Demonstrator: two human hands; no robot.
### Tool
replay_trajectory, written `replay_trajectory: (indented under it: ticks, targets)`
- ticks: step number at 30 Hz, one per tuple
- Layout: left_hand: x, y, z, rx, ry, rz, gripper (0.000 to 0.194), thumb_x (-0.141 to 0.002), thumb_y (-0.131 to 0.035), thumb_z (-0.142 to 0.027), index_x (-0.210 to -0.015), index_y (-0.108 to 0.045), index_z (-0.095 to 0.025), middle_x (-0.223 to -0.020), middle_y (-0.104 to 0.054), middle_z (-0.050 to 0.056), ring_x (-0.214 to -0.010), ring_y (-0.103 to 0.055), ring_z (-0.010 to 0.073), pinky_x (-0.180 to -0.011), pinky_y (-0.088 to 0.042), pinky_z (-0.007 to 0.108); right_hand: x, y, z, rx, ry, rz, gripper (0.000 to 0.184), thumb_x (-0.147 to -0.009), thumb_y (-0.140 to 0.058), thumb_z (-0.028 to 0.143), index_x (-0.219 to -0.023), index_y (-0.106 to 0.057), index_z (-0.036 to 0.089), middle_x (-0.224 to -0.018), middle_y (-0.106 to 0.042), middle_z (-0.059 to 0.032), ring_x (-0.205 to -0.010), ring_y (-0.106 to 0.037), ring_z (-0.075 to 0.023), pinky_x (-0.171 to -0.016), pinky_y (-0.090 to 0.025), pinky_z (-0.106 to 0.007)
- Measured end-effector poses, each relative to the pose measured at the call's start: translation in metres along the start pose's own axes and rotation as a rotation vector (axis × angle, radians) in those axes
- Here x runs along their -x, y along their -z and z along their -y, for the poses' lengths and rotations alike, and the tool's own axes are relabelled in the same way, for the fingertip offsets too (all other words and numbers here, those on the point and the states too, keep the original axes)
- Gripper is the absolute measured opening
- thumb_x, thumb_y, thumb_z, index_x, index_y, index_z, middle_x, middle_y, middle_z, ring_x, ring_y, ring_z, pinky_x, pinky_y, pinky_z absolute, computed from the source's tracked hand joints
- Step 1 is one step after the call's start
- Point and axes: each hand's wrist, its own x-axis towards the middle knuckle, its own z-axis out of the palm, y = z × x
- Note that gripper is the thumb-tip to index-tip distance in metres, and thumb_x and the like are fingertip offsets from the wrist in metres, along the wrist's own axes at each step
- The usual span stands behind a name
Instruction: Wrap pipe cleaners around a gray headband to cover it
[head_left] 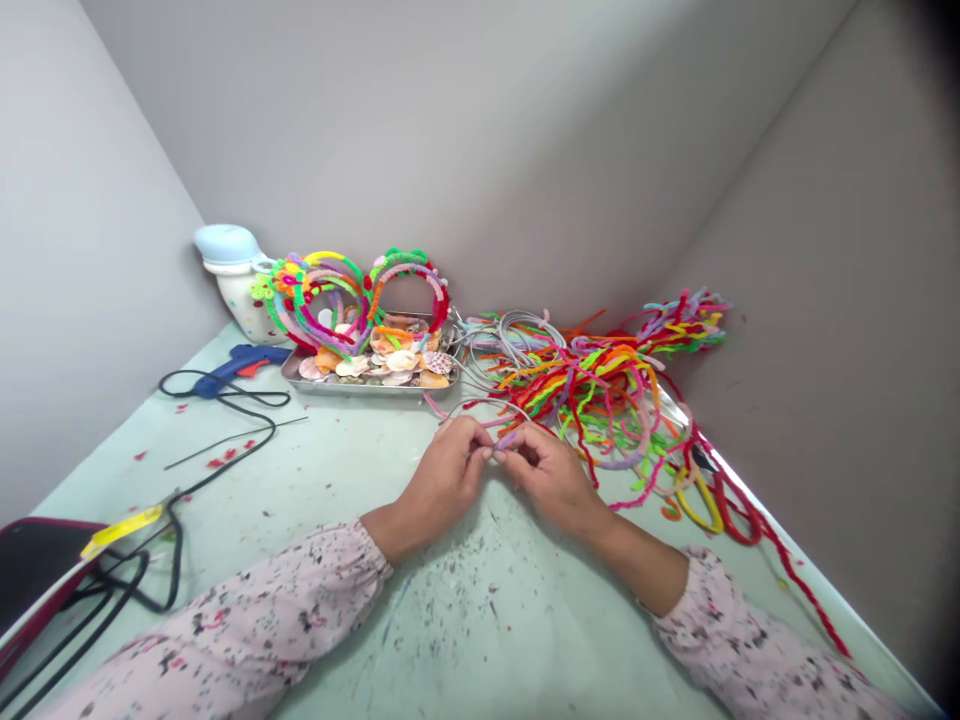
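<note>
My left hand (444,470) and my right hand (551,472) meet at the middle of the pale green table (337,560), fingers pinched together. Between them they grip a thin grey headband (480,405) with a pink pipe cleaner (496,440) at the fingertips. The headband arcs away from my hands toward the tray. Just right of my right hand lies a big tangle of coloured pipe cleaners (600,385).
A metal tray (367,385) of seashells stands at the back with finished pipe-cleaner headbands (345,290) leaning over it. A blue glue gun (240,365) and its black cord (225,440) lie left. A white jar (236,275) sits in the corner. Bare grey headbands (517,330) lie behind the tangle.
</note>
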Motion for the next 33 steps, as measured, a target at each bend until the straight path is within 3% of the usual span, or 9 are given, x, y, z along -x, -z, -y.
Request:
replay_trajectory:
  ticks: [7, 19, 33]
  targets:
    - [0.0001, -0.0018, 0.002, -0.018, -0.031, -0.009, 0.007, -0.087, -0.046, -0.014, -0.085, -0.051, -0.018, -0.082, -0.053, 0.003, -0.08, -0.05, 0.0181, -0.073, -0.04, 0.031, -0.0013, 0.0032, 0.0011, -0.052, -0.014, 0.042, 0.016, -0.085, -0.059, 0.032, -0.075, -0.057, 0.02, -0.063, -0.053, 0.0041, -0.058, -0.05, -0.0113, -0.053, -0.039, -0.022]
    - [0.0003, -0.0007, 0.0015, 0.022, 0.024, -0.041, 0.005, -0.088, -0.048, -0.02, -0.088, -0.053, -0.019, -0.087, -0.058, 0.004, -0.085, -0.053, 0.0189, -0.075, -0.041, 0.032, -0.002, -0.0002, 0.0003, -0.168, -0.02, 0.065, 0.009, -0.086, -0.055, 0.026, -0.089, -0.061, 0.021, -0.075, -0.058, 0.0018, -0.06, -0.055, -0.0111, -0.056, -0.045, -0.024]
    - [0.0013, -0.0004, 0.0013, 0.017, 0.025, -0.037, 0.005, -0.087, -0.049, -0.018, -0.087, -0.054, -0.018, -0.086, -0.058, 0.004, -0.084, -0.052, 0.0187, -0.076, -0.041, 0.032, -0.0018, 0.0005, 0.005, -0.206, -0.064, 0.053, 0.007, -0.083, -0.056, 0.025, -0.083, -0.061, 0.02, -0.066, -0.055, 0.0039, -0.056, -0.055, -0.0104, -0.054, -0.043, -0.023]
